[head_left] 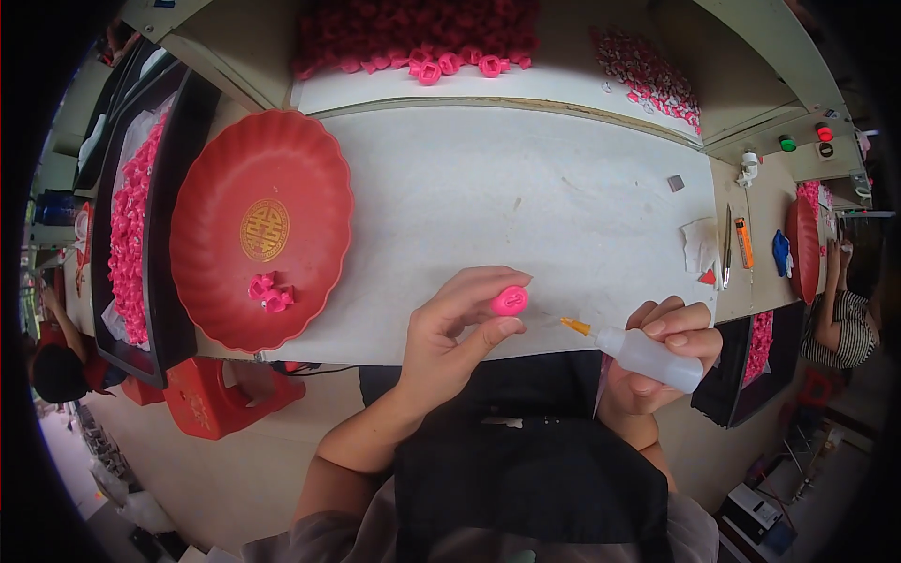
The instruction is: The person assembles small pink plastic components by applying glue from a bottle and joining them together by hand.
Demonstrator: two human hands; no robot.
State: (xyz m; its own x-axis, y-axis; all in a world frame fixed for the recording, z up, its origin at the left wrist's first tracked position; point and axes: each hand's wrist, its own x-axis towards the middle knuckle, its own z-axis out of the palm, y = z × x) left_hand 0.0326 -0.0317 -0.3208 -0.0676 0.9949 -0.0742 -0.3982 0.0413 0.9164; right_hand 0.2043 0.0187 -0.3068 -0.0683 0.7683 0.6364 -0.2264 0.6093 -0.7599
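Note:
Between the thumb and fingers of my left hand (450, 328) is a small pink plastic piece (510, 300), rounded, with a recess in the face turned up. My right hand (662, 352) is closed around a translucent white squeeze bottle (649, 357) with an orange-yellow nozzle (576, 326). The bottle is tilted, its tip pointing left toward the pink piece and a short gap apart from it. Both hands are above the near edge of the white-covered table (450, 206).
Left is a scalloped red plate (202, 202) holding a few pink pieces (271, 293). Beyond it stands a black tray (178, 319) of pink parts. A shelf at the back bears a pink pile (422, 42) and small clear-and-pink parts (648, 75). An orange cutter (744, 243) lies right.

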